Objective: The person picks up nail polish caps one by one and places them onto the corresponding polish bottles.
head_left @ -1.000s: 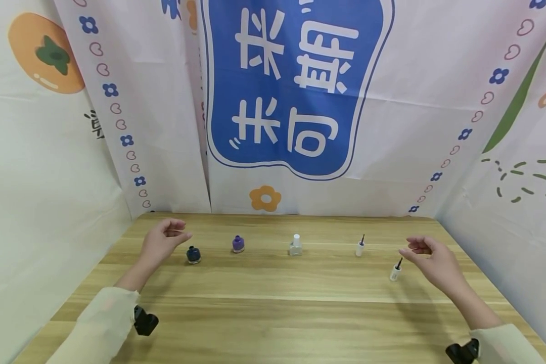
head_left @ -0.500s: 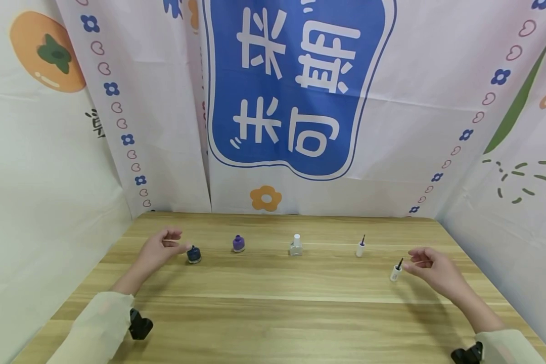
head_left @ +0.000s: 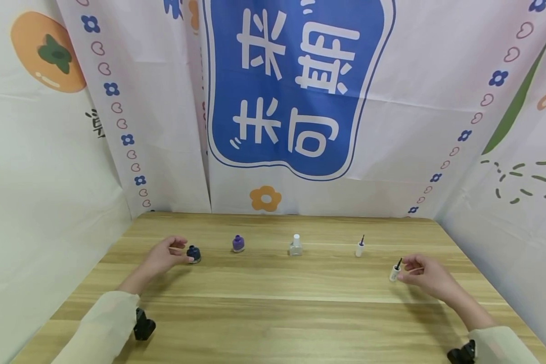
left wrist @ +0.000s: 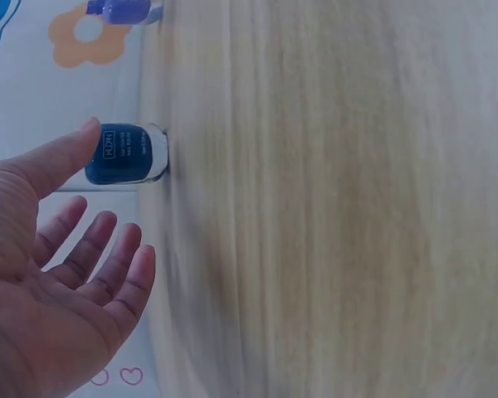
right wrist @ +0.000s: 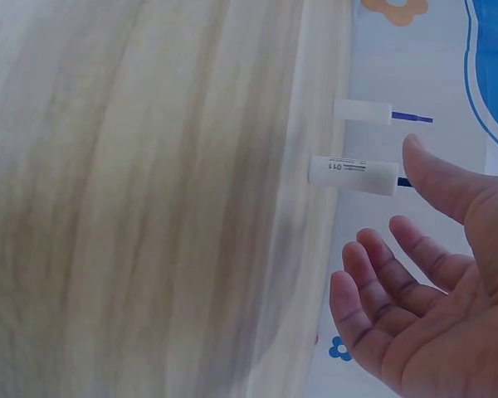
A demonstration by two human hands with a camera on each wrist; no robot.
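Observation:
An uncapped dark teal nail polish bottle [head_left: 193, 253] stands upright on the left of the table. My left hand [head_left: 163, 256] is just beside it, thumb overlapping the bottle in the head view; in the left wrist view the fingers [left wrist: 100, 253] are spread loosely below the bottle. On the right, a white nail polish cap [head_left: 394, 274] stands with its dark brush pointing up. Close against its right side is my right hand [head_left: 425, 274], thumb and fingers apart. The right wrist view shows its thumb [right wrist: 436, 170] overlapping the dark brush. Neither hand grips anything.
Between the hands, a purple uncapped bottle [head_left: 238, 244], a clear bottle with white cap [head_left: 296, 247] and a second white cap with purple brush [head_left: 360, 249] stand in a row. A printed cloth [head_left: 273, 197] hangs behind the wooden table [head_left: 273, 328].
My left hand has come down beside the dark teal bottle. The right hand has lowered and shifted left to the nearer white cap. Bottles and caps stay in place.

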